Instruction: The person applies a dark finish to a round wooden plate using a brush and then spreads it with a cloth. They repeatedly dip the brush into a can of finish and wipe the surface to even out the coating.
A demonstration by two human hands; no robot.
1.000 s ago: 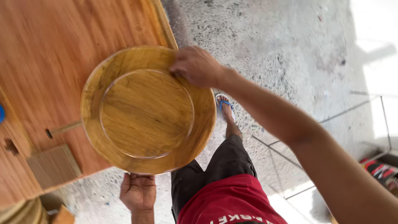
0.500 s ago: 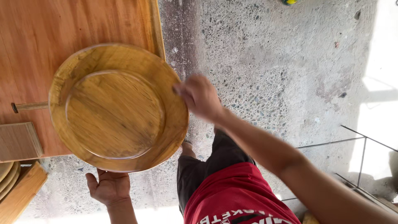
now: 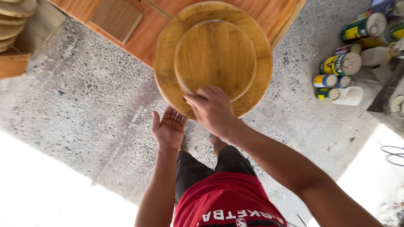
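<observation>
Single view: head cam, worn by the person, looking steeply down over own chest and legs at the concrete floor (image 3: pixel 97 109). Close range, arm's length to the round wooden plate (image 3: pixel 212 59), which sits centre-top of frame. Rel. to plate: wooden board (image 3: pixel 139 31) behind it at top edge, spray cans (image 3: pixel 341 63) off to its right, stacked plates (image 3: pixel 14 19) far upper left. No 2nd view, so no overlap.

We see the round wooden plate (image 3: pixel 212 59) in front of our hands, its far edge over the wooden board (image 3: pixel 139 33). Cans (image 3: pixel 345 63) stand right; stacked plates (image 3: pixel 14 17) lie far left.
</observation>
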